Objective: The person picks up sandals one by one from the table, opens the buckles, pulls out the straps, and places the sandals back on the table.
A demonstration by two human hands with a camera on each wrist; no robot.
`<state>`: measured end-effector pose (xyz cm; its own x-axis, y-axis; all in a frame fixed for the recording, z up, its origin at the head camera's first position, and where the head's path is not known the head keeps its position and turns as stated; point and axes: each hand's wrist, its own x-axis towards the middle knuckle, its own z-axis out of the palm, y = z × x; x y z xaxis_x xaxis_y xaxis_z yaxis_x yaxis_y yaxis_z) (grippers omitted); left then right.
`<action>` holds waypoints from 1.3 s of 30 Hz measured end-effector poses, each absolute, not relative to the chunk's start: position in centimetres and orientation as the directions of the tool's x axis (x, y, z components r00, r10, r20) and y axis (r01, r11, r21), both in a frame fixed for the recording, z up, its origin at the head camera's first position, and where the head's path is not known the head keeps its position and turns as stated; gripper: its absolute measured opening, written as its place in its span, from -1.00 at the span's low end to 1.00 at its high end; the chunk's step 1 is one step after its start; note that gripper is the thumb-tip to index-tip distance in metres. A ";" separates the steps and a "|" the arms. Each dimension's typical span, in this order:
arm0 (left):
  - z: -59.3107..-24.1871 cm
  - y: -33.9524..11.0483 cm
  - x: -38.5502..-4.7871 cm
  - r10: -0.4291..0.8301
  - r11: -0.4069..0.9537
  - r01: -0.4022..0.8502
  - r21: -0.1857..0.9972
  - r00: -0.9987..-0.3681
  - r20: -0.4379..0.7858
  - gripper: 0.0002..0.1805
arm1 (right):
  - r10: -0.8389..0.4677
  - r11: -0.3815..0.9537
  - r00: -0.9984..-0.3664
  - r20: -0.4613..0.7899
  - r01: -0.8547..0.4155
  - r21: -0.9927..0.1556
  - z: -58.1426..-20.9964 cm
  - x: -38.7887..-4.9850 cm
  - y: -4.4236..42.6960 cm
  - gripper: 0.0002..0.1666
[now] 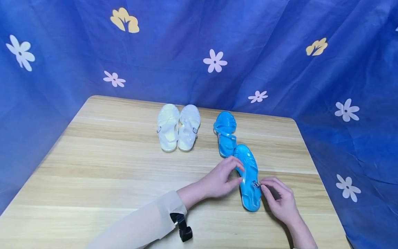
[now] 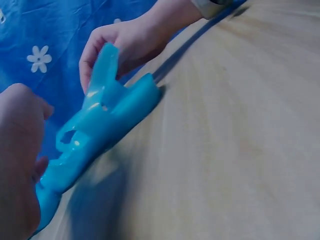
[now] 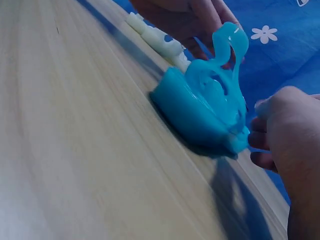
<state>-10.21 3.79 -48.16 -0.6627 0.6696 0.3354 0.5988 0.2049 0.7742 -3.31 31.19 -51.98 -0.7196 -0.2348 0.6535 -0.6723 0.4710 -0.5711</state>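
A blue jelly sandal [image 1: 248, 197] lies on the table between both hands, its toe pointing away. My right hand [image 1: 281, 199] pinches the strap at the metal buckle [image 1: 256, 184] on the sandal's right side. At the opposite edge is my left hand [image 1: 219, 178], its bent fingers and thumb apart; contact with the sandal is hard to tell. In the left wrist view the sandal's heel strap [image 2: 105, 67] stands up in front of the right hand [image 2: 132, 47]. The right wrist view shows the left hand [image 3: 192, 22] behind the raised strap [image 3: 232, 40].
Touching the worked sandal's toe is another blue sandal [image 1: 225, 121], farther back. A pair of white sandals, the left one [image 1: 168, 126] and the right one [image 1: 189, 126], stands side by side near the table's far edge. A blue flowered curtain [image 1: 174, 45] surrounds the wooden table [image 1: 109, 166].
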 end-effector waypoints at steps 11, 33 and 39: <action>-49.1 4.0 -9.1 0.790 0.301 0.753 0.585 -0.540 0.290 -0.43 | -0.373 0.360 -0.721 0.584 -0.692 -0.625 -52.5 -2.4 32.5 -0.29; -48.8 5.9 -9.5 0.816 0.357 0.811 0.463 -0.512 0.267 -0.60 | -0.321 0.533 -0.754 0.573 -0.644 -0.549 -52.4 -3.0 32.9 -0.35; -48.7 6.6 -10.2 0.796 0.403 0.765 0.502 -0.564 0.220 -0.60 | -0.300 0.553 -0.773 0.558 -0.618 -0.559 -52.4 -3.7 33.1 -0.42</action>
<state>-10.16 6.60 -48.73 -0.5640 0.7958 0.2203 0.7650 0.4032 0.5022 -3.66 33.06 -52.38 -0.7733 -0.3003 0.5585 -0.6182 0.5530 -0.5586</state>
